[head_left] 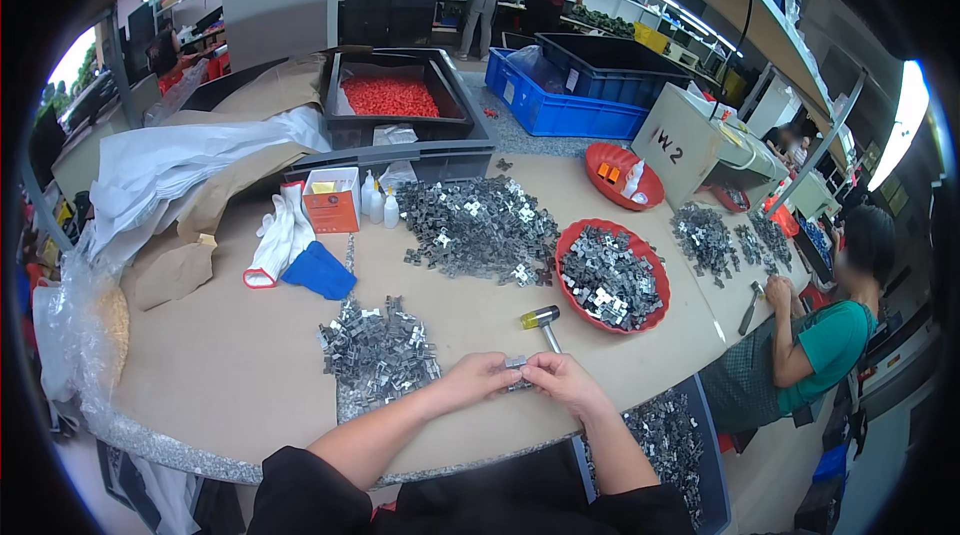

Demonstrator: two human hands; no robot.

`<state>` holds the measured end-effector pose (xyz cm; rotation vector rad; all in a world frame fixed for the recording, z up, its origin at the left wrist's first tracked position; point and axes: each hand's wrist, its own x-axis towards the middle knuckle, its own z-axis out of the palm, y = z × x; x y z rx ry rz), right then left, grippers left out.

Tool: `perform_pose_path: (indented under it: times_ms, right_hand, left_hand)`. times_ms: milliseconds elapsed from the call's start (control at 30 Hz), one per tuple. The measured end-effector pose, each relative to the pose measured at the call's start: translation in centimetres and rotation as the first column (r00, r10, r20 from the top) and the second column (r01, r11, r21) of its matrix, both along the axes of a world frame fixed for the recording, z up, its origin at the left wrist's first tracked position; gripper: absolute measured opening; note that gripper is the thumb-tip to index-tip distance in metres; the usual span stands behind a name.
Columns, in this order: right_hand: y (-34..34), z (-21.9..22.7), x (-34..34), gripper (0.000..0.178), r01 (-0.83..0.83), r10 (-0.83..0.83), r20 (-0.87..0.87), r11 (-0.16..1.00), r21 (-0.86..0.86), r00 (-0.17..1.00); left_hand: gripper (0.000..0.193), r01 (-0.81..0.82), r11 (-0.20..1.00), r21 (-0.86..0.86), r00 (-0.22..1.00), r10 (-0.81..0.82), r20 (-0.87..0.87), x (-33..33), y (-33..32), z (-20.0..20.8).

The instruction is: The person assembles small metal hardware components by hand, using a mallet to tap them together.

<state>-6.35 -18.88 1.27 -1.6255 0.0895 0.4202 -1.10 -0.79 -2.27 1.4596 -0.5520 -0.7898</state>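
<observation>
Close to the table's front edge, my left hand (475, 379) and my right hand (562, 380) meet, fingertips pinched on a small grey metal part (516, 363) between them. The fingers hide much of its shape. Just beyond my right hand lies a hammer (543, 323) with a yellow and black head. A pile of similar metal parts (378, 355) spreads left of my left hand. Farther off is a bigger heap of them (480, 227). To the right of that, a red scalloped bowl (657, 307) is filled with more parts.
White gloves (277, 243), a blue cloth (320, 271), an orange and white box (332, 201) and small bottles (377, 205) stand left. Behind them, a black crate (460, 135) holds red pieces. A dark bin of parts (715, 480) sits below the edge. A co-worker (830, 335) works at right.
</observation>
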Motion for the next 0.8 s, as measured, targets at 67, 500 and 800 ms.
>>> perform_pose_path:
  times_ms: [67, 500, 800]
  right_hand:
    - [-0.3, 0.1, 0.1, 0.015, -0.005, 0.005, 0.000, 1.000, -0.005, 1.000]
    - [1.0, -1.0, -0.3, 0.009, 0.139, -0.164, 0.094, 0.962, 0.235, 0.982]
    - [1.7, -1.6, -0.6, 0.009, 0.166, -0.202, 0.087, 0.936, 0.312, 0.976]
  left_hand:
    - [0.027, 0.014, 0.999, 0.044, 0.998, -0.017, 0.058, -0.1, -0.1, 0.2]
    - [0.030, 0.028, 1.000, -0.004, 0.999, -0.029, -0.020, 0.0, 0.2, 0.4]
    - [0.033, 0.034, 0.999, -0.029, 0.999, -0.035, -0.036, 0.2, 0.5, 0.6]
